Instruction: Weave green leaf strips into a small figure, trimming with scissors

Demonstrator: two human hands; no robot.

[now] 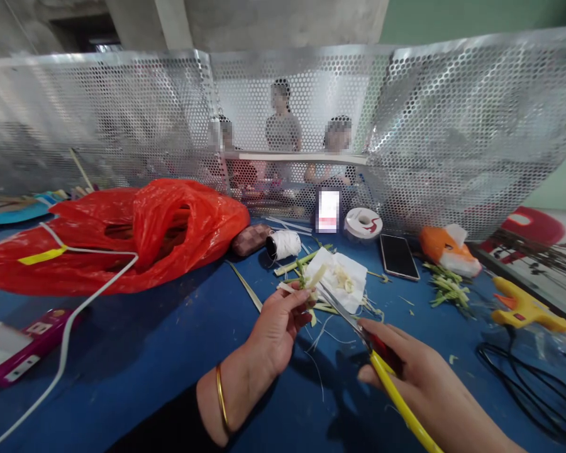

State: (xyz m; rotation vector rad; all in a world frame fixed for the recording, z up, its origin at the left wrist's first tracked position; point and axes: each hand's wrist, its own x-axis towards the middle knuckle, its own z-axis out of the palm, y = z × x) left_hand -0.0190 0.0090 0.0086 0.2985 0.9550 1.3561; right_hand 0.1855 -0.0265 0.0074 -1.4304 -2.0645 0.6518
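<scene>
scissors (378, 366) sit gripped in my right hand (417, 362), blades (342, 306) beside the pale stem (319, 275) pinched in my left hand (280, 321).

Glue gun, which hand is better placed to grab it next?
Probably the right hand: it's nearer the glue gun, though it holds the scissors. The left hand is farther off, pinching a pale stalk.

Pale plant piece (318, 275) in left hand (279, 322), yellow-handled scissors (381, 369) in right hand (417, 362), over blue table (170, 346).
</scene>
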